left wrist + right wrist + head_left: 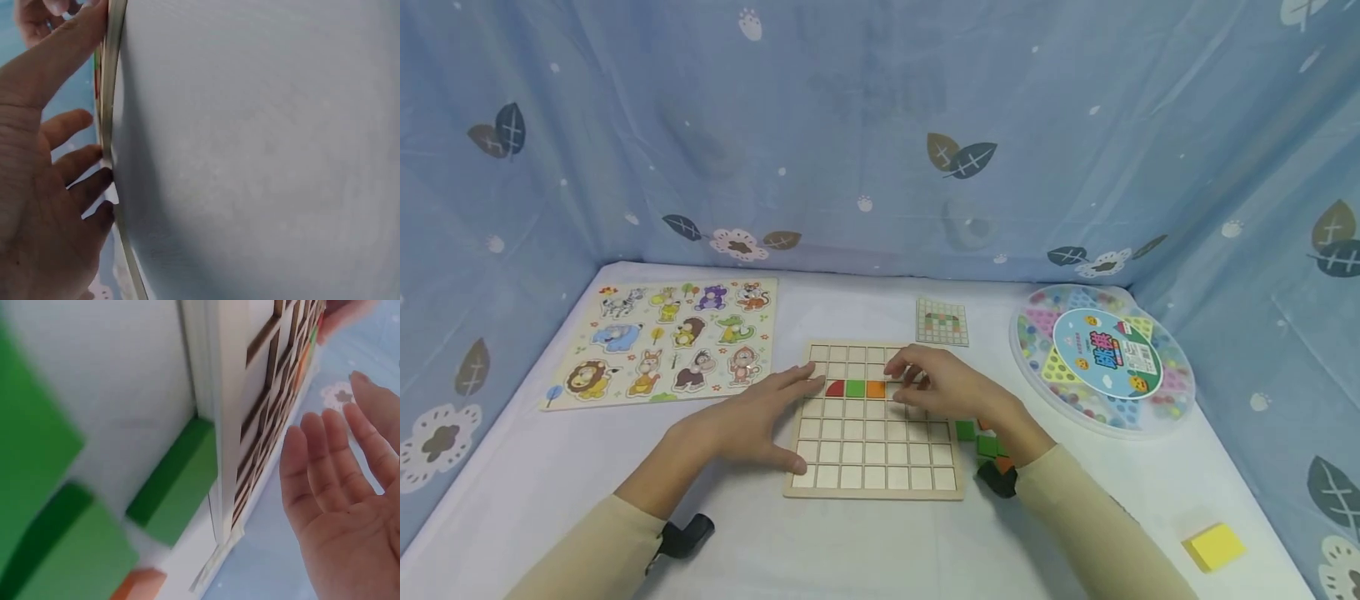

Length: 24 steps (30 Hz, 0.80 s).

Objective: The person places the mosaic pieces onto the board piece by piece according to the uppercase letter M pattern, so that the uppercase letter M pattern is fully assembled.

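Note:
A wooden grid board (872, 493) lies on the white table, with square cells. Side by side in one of its upper rows sit a red quarter-round piece (836, 389), a green square piece (855, 389) and an orange piece (876, 390). My left hand (741, 421) rests at the board's left edge, thumb and fingers spread apart. Over the upper right cells is my right hand (951, 385), its fingers loosely bent; the right wrist view shows nothing in them. Several loose green squares (987, 447) and orange pieces lie right of the board, partly under the right wrist.
Behind the board lies a pattern card (942, 323). An animal puzzle board (658, 398) is at the left, a round lidded case (1105, 354) of colored beads at the right. A yellow block (1216, 547) sits near the front right. Blue curtains (850, 125) enclose the table.

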Motion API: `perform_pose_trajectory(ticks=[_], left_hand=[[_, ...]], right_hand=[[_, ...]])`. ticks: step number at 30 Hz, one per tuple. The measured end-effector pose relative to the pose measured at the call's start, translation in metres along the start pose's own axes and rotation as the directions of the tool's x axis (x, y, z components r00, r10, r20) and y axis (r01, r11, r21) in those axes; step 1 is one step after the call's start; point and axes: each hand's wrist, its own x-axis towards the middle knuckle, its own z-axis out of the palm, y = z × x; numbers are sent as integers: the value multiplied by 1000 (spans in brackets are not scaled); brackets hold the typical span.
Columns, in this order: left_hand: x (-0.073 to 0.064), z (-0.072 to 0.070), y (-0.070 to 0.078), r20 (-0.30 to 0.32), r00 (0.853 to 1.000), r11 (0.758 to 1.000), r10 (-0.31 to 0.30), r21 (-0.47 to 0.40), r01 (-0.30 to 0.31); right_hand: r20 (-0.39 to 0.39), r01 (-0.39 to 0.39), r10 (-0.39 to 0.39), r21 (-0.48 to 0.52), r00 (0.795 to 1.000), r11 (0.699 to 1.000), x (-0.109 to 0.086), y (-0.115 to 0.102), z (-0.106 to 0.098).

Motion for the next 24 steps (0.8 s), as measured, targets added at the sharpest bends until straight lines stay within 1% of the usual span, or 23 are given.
perform_pose_trajectory(ticks=[4, 12, 19, 24], left_hand=[[-1, 1, -1, -18, 1000, 1000, -6, 18, 6], [2, 2, -4, -15, 1000, 998, -2, 65, 3], [2, 2, -3, -24, 1000, 996, 5, 84, -3], [3, 1, -2, -10, 1000, 994, -7, 106, 8]], right_hand=[[-13, -3, 3, 17, 1000, 1000, -10, -1, -5], [-16, -7, 7, 22, 1000, 1000, -33, 3, -15], [-1, -28, 28, -7, 1000, 1000, -50, 12, -21], [-7, -35, 35, -24, 999, 999, -62, 17, -24]])
